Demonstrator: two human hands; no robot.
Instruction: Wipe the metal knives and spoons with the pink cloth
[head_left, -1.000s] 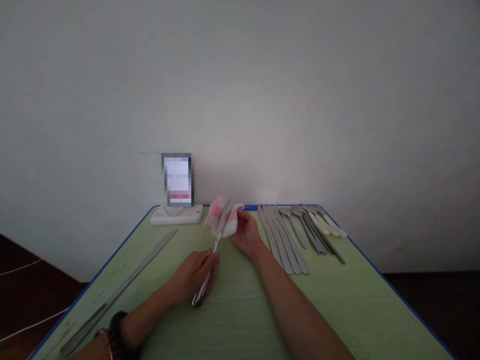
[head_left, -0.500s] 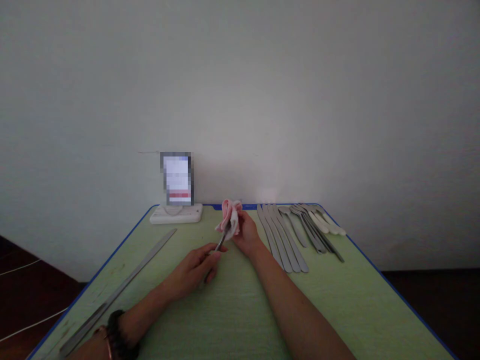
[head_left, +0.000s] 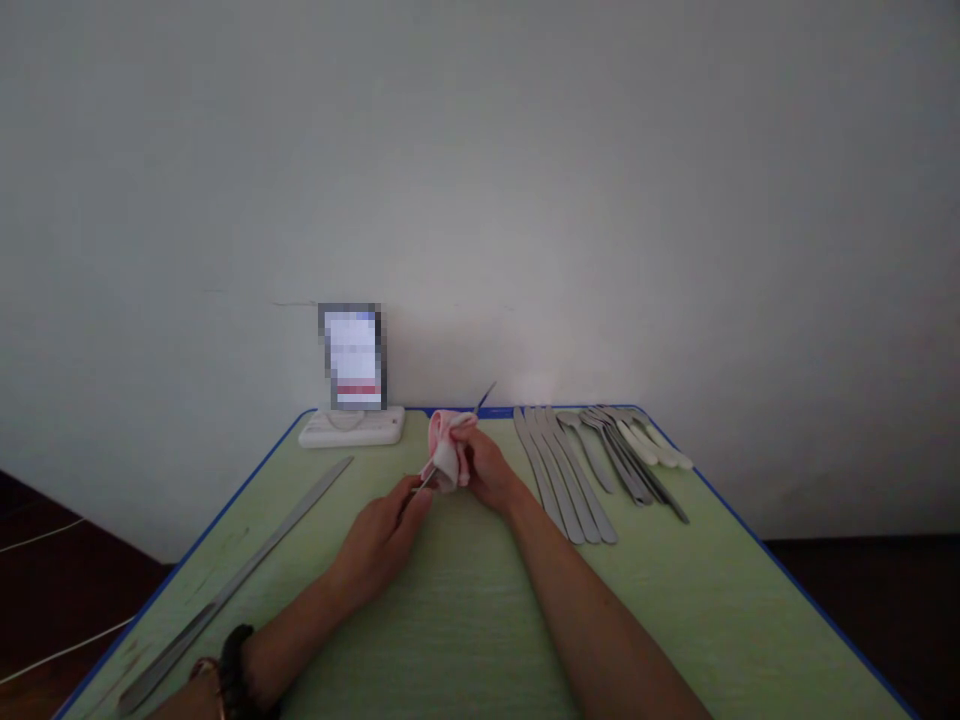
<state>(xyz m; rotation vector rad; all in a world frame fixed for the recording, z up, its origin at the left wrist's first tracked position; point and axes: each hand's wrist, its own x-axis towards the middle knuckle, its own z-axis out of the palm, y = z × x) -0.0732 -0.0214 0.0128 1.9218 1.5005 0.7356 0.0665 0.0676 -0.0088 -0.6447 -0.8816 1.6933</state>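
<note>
My left hand [head_left: 390,530] is closed round the handle end of a table knife [head_left: 486,397], which slants up and away from me. My right hand [head_left: 486,465] pinches a pink and white cloth [head_left: 446,455] folded round the middle of the knife. The tip of the blade pokes out beyond the cloth, above the table's far edge. Part of the blade is hidden by the cloth, and the handle by my left fingers.
Several table knives [head_left: 562,475] lie side by side at the right, with spoons and forks [head_left: 619,455] and white-handled cutlery [head_left: 660,445] beyond. Knives lying end to end [head_left: 255,565] line the left side. A lit phone [head_left: 354,355] stands on a white base [head_left: 351,428] against the wall.
The cloth and my right hand have shifted slightly left and nearer, leaving the blade tip showing past the cloth. My left hand has moved a little left.
</note>
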